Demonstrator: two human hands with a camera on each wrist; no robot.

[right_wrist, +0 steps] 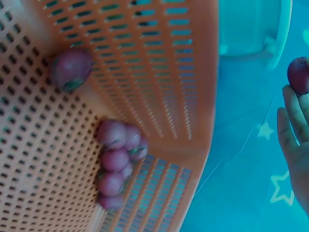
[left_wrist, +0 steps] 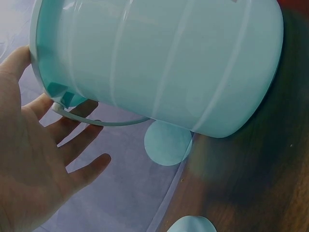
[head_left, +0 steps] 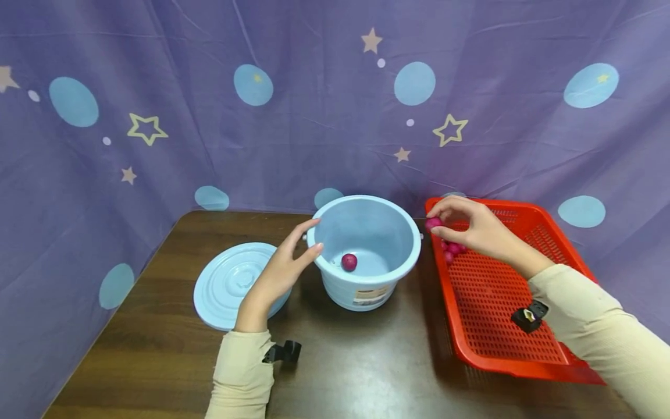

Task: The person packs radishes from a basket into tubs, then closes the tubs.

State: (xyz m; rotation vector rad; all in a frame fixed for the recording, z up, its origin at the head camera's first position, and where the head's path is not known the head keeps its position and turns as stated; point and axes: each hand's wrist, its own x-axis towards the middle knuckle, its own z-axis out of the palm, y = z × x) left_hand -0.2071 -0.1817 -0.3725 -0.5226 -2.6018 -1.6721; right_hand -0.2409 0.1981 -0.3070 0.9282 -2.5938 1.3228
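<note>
A light blue bucket (head_left: 366, 250) stands at the middle of the dark wooden table (head_left: 340, 372), with one purple-red fruit (head_left: 349, 262) inside it. My left hand (head_left: 285, 265) rests open against the bucket's left rim; its spread fingers (left_wrist: 72, 145) show beside the bucket's wall (left_wrist: 164, 63) in the left wrist view. My right hand (head_left: 466, 224) pinches another purple-red fruit (head_left: 432, 223) just above the near-left corner of the red perforated basket (head_left: 502, 326). That same fruit (right_wrist: 299, 75) sits at my fingertips in the right wrist view. Several more fruits (right_wrist: 116, 164) lie clustered in the basket.
The bucket's round blue lid (head_left: 230, 285) lies flat to the left of the bucket. A purple curtain (head_left: 335, 105) with stars and blue circles encloses the back and sides of the table. One more fruit (right_wrist: 71, 68) lies alone in the basket.
</note>
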